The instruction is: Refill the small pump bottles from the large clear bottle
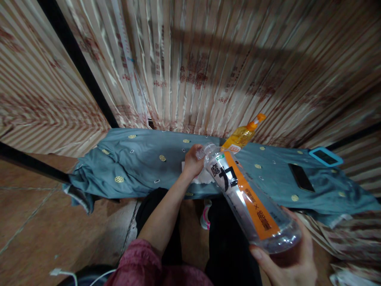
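A large clear plastic bottle (238, 194) with an orange label and black lettering lies tilted across the view, its open-looking neck toward the upper left. My right hand (293, 254) grips it around the base. Beside the mouth, my left hand (193, 163) is closed on a small clear piece that I cannot make out. Whether this hand also touches the neck is unclear. Under my left hand and the bottle, a white sheet (204, 177), perhaps paper or tissue, shows in part. Just behind the bottle stands an orange-yellow bottle (239, 137) with an orange top.
A blue-grey patterned cloth (143, 163) covers the narrow table. Toward the right lie a dark phone (301, 177) and a light-blue framed device (326, 156). Striped curtains (196, 59) hang close behind, with dark poles (80, 63) at the sides. A white cable (65, 273) is at lower left.
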### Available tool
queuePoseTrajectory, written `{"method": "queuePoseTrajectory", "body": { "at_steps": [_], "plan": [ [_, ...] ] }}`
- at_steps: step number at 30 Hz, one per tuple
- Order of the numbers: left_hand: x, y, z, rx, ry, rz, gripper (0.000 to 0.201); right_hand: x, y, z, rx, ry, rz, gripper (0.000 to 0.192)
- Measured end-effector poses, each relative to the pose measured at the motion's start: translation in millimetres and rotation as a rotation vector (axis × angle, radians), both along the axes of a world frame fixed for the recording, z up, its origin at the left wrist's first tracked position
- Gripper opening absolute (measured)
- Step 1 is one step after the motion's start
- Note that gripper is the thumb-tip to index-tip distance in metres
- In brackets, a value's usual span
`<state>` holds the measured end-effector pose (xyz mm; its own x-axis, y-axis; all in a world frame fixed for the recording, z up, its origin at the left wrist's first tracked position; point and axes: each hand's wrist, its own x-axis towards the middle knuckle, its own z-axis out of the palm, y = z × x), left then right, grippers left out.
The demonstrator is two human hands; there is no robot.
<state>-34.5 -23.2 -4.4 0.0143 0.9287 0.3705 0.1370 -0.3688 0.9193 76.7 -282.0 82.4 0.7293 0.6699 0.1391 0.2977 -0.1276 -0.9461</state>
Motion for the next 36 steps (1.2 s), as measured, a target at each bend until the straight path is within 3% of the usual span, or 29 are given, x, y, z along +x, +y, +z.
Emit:
{"method": "queuePoseTrajectory", "body": {
  "at_steps": [16,36],
  "plan": [
    [-0.9,-0.3,0.8,0.003,0.001,0.008,0.019,4.2,-0.2,-3.7,0.032,-0.124,0.007,0.101],
    [-0.5,0.4,0.6,-0.013,0.01,0.013,0.022,3.1,-1.6,-3.7,-0.007,-0.053,0.005,0.115]
  ]
}}
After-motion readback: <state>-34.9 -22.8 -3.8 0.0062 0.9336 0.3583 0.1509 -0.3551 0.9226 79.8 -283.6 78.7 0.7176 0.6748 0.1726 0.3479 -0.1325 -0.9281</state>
